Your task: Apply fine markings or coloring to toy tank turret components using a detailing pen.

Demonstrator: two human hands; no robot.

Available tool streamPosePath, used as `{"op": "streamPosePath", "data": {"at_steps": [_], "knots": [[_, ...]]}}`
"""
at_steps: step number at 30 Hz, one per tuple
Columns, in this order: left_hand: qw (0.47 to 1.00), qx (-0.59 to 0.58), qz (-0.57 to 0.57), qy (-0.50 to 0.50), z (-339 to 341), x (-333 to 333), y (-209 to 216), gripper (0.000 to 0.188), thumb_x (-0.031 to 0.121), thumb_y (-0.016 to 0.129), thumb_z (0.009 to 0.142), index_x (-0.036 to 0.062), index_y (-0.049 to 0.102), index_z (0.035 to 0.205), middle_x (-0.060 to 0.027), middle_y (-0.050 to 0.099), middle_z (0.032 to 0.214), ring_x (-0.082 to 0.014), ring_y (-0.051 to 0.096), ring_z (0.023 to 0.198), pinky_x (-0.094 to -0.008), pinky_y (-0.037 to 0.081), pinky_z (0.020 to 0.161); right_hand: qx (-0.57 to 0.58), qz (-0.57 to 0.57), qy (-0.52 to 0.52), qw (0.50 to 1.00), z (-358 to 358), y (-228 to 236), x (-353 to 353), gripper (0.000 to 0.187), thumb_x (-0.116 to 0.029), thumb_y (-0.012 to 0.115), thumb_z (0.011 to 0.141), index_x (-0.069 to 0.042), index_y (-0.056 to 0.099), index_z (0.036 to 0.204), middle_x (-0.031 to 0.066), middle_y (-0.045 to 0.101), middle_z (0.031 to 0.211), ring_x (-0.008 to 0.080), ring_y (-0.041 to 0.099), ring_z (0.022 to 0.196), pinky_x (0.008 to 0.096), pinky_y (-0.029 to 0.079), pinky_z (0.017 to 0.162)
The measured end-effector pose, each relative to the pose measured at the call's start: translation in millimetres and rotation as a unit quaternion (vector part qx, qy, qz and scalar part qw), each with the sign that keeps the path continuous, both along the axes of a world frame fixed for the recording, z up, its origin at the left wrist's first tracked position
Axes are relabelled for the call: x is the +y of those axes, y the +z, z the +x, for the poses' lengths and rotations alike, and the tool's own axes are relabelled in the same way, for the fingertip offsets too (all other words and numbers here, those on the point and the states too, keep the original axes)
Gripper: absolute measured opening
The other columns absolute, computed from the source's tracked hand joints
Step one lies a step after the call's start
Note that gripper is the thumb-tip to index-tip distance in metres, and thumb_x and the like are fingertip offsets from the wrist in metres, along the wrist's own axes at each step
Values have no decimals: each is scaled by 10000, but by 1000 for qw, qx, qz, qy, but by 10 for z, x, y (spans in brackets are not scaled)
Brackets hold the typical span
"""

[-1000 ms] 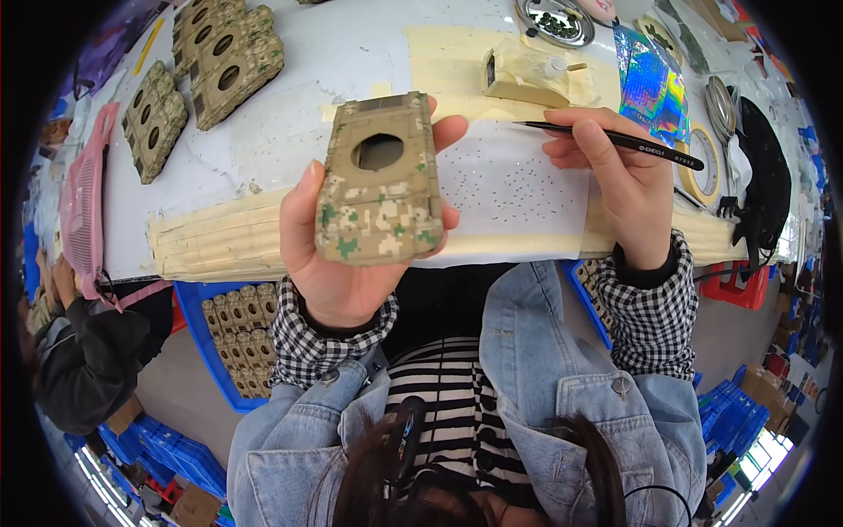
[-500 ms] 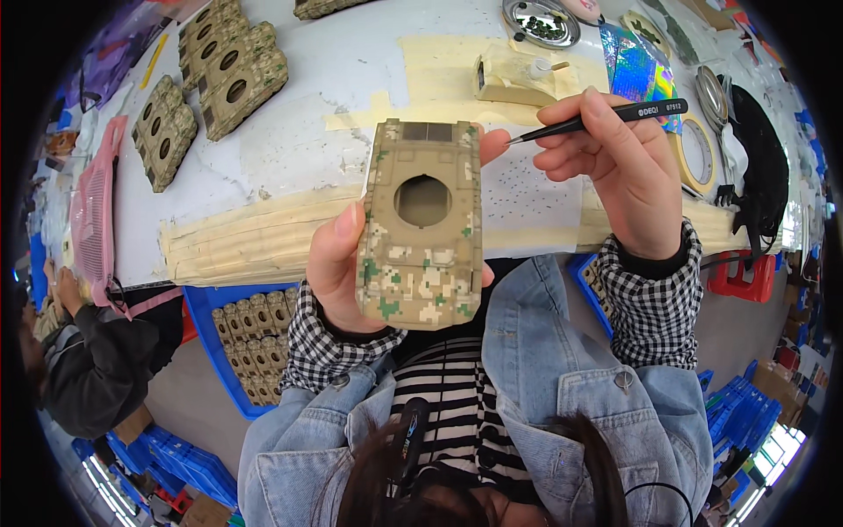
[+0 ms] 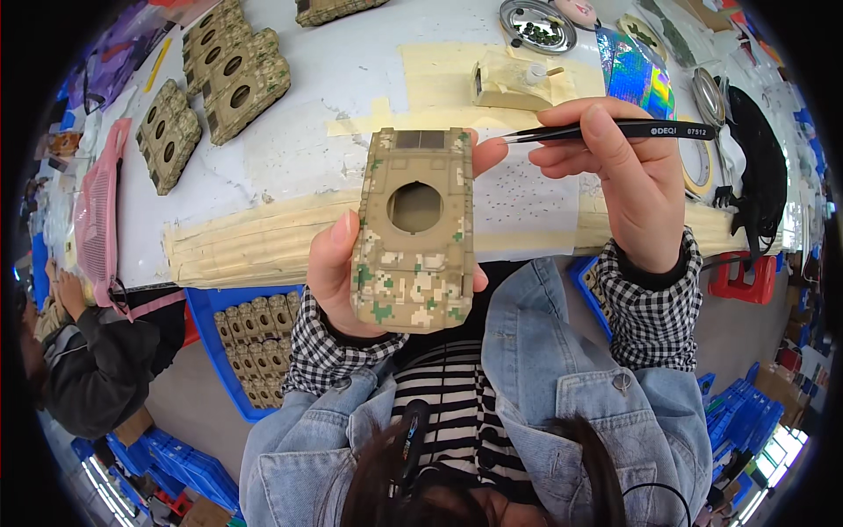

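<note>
My left hand [image 3: 332,272] grips a tan toy tank hull [image 3: 413,281] with a green and cream pixel camouflage pattern and a round hole in its upper deck. Its thumb lies along the hull's left side; fingertips show at the right side, and the rest of them are hidden beneath. Pinched in my right hand [image 3: 639,189] is a pair of black tweezers [image 3: 637,130], held almost level. The tweezers' fine tips are at the left index fingertip, just right of the hull's far end; whether they touch it or hold anything is too small to tell.
More camouflaged hulls [image 3: 246,83] stand at the far left of the table. A blue crate [image 3: 206,325] below its edge holds several. Beyond my right hand are a metal dish [image 3: 518,18] of small dark parts and a tape roll [image 3: 700,167]. A person [image 3: 101,369] sits at left.
The hull has shifted slightly left and toward me with my left hand. The tweezers have swung nearer to level, their rear end now farther right and lower, with the tips still beside the left index finger.
</note>
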State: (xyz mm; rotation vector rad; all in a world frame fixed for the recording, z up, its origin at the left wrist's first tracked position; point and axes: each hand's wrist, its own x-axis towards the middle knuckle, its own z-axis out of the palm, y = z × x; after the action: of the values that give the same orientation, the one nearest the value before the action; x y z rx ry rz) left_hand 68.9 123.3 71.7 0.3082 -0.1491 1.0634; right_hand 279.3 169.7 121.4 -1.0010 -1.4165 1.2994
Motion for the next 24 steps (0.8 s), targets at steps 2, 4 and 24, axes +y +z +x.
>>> {"op": "streamPosePath", "data": {"at_steps": [2,4,24], "knots": [[1000,-5,-2,-7,-4,2,-11,793,476,391,904,0,55,1442,-269,59,1485,-308,566,1081,-436,515,854,0,3,-2,1000,1,3,-3,285,-219,531,940,42,622,1010,129,666,933,186,672,781,274,546,680],[1000,-7,-9,-9,-2,-4,3,797,473,396,903,0,50,1442,-269,59,1485,-308,565,1083,-437,514,855,6,5,-3,1000,-2,3,-3,284,-219,531,940,41,622,1010,129,667,933,185,672,780,275,547,683],[970,225,-18,91,187,-79,231,985,555,519,789,-50,66,1422,-272,64,1478,-237,572,788,-311,531,589,109,81,-75,988,-191,-111,-185,344,-247,415,988,59,571,978,124,620,949,191,648,859,302,550,792]]}}
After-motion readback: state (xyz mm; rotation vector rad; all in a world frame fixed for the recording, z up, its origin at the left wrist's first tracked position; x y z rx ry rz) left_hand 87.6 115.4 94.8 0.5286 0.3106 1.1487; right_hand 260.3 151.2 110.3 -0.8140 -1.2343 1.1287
